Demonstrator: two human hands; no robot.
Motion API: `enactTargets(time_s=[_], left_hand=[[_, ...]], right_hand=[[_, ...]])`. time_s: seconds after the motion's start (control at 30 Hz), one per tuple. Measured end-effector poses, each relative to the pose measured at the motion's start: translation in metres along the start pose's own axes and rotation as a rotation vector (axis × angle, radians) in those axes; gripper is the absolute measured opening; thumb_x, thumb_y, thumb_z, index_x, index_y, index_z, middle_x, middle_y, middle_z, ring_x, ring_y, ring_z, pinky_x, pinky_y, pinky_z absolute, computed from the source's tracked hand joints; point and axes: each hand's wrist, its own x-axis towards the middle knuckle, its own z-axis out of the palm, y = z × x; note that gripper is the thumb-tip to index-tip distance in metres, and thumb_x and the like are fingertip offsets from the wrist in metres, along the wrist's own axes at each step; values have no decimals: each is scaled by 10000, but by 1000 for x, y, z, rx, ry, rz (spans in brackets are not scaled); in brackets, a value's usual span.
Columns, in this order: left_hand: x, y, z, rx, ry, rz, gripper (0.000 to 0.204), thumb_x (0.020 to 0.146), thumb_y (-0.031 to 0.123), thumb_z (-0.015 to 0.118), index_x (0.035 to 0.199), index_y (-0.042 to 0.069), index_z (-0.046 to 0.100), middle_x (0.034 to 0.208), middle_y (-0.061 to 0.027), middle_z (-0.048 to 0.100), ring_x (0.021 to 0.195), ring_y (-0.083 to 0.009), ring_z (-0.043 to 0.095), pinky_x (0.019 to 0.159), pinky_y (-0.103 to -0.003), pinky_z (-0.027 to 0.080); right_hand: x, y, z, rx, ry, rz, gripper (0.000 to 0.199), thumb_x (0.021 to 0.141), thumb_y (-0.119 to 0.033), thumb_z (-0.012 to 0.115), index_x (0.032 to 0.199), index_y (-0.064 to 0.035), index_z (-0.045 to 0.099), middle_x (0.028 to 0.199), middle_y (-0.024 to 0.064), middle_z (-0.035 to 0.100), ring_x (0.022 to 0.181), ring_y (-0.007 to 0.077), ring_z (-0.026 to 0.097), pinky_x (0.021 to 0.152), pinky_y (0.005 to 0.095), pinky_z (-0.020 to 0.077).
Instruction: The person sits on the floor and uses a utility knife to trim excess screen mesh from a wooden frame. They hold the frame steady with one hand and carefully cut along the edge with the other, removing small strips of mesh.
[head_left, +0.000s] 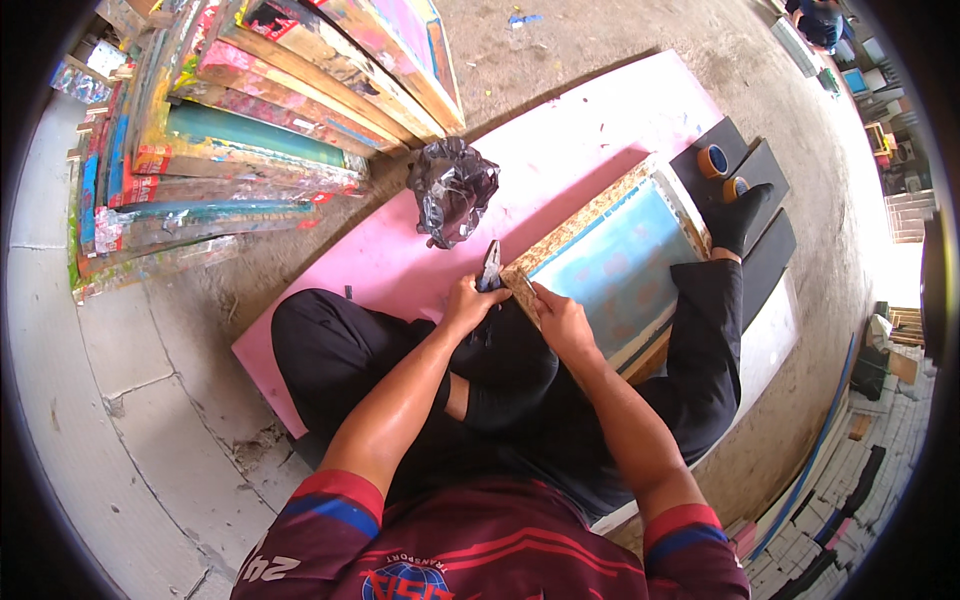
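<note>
My left hand (468,304) is closed around the handles of a pair of pliers (490,268), whose metal jaws point up and away, beside the frame's near left corner. A screen printing frame (612,262) with wooden sides and a pale blue mesh lies tilted across my right leg. My right hand (565,322) grips that same corner, its thumb and fingers pressed against the wood. Whether anything small is pinched there cannot be made out. Just beyond the pliers sits a crumpled black plastic bag (453,192).
A pink board (370,258) lies under me. Many paint-stained frames (270,130) lean in a stack at the far left. Two tape rolls (712,161) rest on dark strips by my foot. White blocks (120,360) line the left. Another person (820,22) is at the far right.
</note>
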Motion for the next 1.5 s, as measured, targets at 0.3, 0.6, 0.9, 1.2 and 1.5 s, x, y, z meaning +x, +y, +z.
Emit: enactTargets(time_s=[0.3,0.6,0.9,1.2,1.5], left_hand=[[6,-9,0,-49,9,30,440,830,128,866,1217,-33,735,883,-5,725,791,-76,640,723,-285,530],[9,-15,-2,16,3,-5,434,834,124,861,1219,-34,739,913,-6,734,798,-69,630,732,-275,525],[4,9,-5,22,-83,-72,595,851,126,859,1395,-9,661,868,29,673,712,-75,605,663,-259,498],[6,10,-5,-64,-78,-123,577,847,145,862,1376,4,677,867,-1,694,702,-100,656,651,-277,523],[3,5,-2,-4,-31,-37,541,873,101,835,1372,-27,670,898,2,709,738,-82,646,672,-271,537]], right_hand=[[5,34,20,286,-17,42,405,1029,-242,620,1397,-81,672,1124,290,740,1095,431,720,942,462,558],[11,48,26,391,-52,97,394,1043,-271,649,1390,-86,681,1110,225,772,923,315,774,848,418,585],[17,62,28,103,149,-227,396,1075,-296,607,1440,-151,661,927,141,712,698,211,642,649,333,534],[-9,20,6,-10,142,-99,372,1037,-303,620,1371,-157,698,1117,265,741,1005,437,737,877,499,575],[-16,5,8,-226,167,-100,334,1015,-269,613,1334,-225,702,987,257,743,943,491,708,843,575,569]])
